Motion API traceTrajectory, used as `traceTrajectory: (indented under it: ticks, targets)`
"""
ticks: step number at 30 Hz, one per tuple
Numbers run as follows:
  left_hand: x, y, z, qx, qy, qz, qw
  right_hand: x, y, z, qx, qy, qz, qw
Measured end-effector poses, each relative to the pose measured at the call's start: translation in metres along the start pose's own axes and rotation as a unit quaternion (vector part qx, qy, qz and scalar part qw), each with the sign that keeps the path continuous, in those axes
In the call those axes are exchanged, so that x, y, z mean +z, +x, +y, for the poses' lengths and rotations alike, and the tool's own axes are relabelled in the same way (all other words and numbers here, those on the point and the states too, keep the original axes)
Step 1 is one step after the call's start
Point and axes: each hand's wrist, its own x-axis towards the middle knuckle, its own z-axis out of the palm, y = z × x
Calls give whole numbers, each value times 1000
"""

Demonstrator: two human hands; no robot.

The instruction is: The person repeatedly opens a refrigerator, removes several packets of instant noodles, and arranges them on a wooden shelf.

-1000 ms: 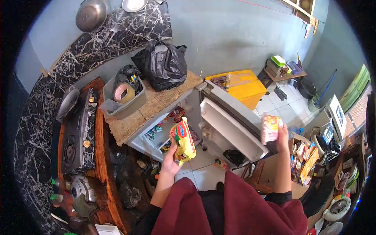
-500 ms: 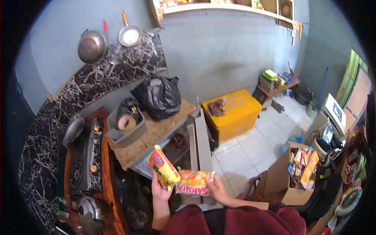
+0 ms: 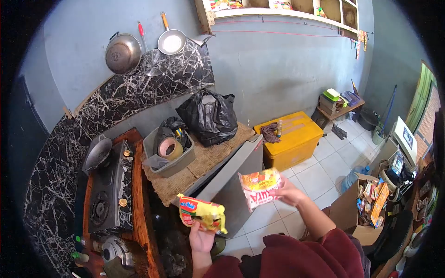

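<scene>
My left hand (image 3: 202,240) is closed on a yellow and red instant noodle packet (image 3: 204,214), gripping its lower edge. A white, red and yellow instant noodle packet marked Sakura (image 3: 259,187) is in my right hand (image 3: 292,192), with the fingers on its right end. The two packets are apart. Behind them stands the grey door (image 3: 232,178) of a low cabinet or fridge, with a dark gap along its upper left edge.
A black plastic bag (image 3: 208,120) and a grey bin (image 3: 174,164) with tape sit on the cardboard-covered top (image 3: 160,185). The stove (image 3: 104,199) is at left. A yellow box (image 3: 292,146) stands beyond; a carton (image 3: 366,235) of packets is at right.
My right hand has carried the Sakura packet up and right, away from the other packet. My left hand has turned its packet more level. The grey door has swung toward the cabinet, covering its inside.
</scene>
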Motion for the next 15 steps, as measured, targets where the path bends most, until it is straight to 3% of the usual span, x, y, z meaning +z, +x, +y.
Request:
traceTrajectory:
  ticks: [3, 6, 8, 10, 12, 14, 15]
  targets:
    - [5, 16, -15, -20, 4, -2, 1000, -17, 8, -40, -83, -196, 13, 977]
    - [26, 45, -35, -31, 27, -7, 999, -47, 13, -66, -160, -187, 24, 969]
    - [45, 71, -56, -50, 10, -17, 999, -65, 18, -74, -188, -162, 4, 969]
    - [67, 102, -82, -61, -3, -30, 998, -67, 27, -83, -228, 67, 74, 969]
    - [90, 135, -113, -61, 32, -56, 996, -104, 38, -94, -213, 84, 106, 968]
    - [124, 167, -145, -40, 98, -56, 993, -152, 46, -110, 4, 164, 93, 982]
    - [133, 186, -165, -42, 106, -62, 992, -168, 48, -123, -3, 170, 90, 981]
